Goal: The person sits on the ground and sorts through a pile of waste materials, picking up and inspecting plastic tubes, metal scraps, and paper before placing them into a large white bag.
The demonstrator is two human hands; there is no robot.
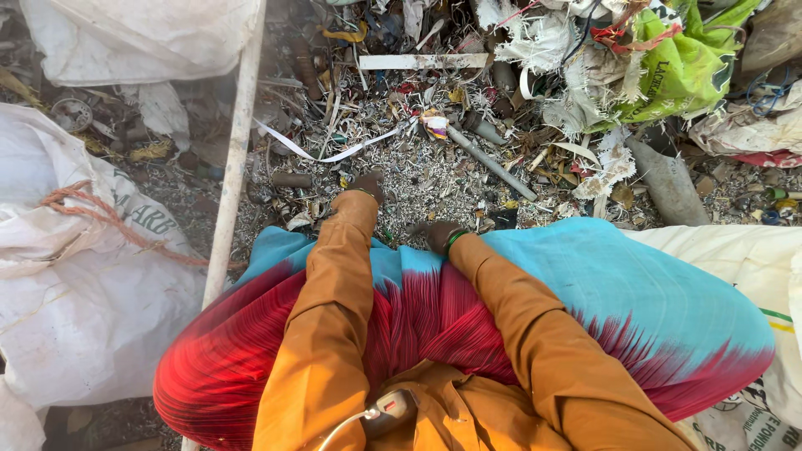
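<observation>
Both hands reach down past the blue-and-red cloth [585, 292] into the scrap litter [434, 167] on the ground: the left hand [368, 183] presses into small shredded bits near a short brown tube [291, 179], the right hand [438, 235] curls low beside it. I cannot tell whether either grip has closed on anything. The fragments look light, loose and possibly sharp-edged, best pinched singly; the grey pipe [491, 164] beyond looks stiff, best taken mid-length.

A loose heap of pale shredded scrap and debris [418, 171] is spread flat on the ground, mixed with sticks.
</observation>
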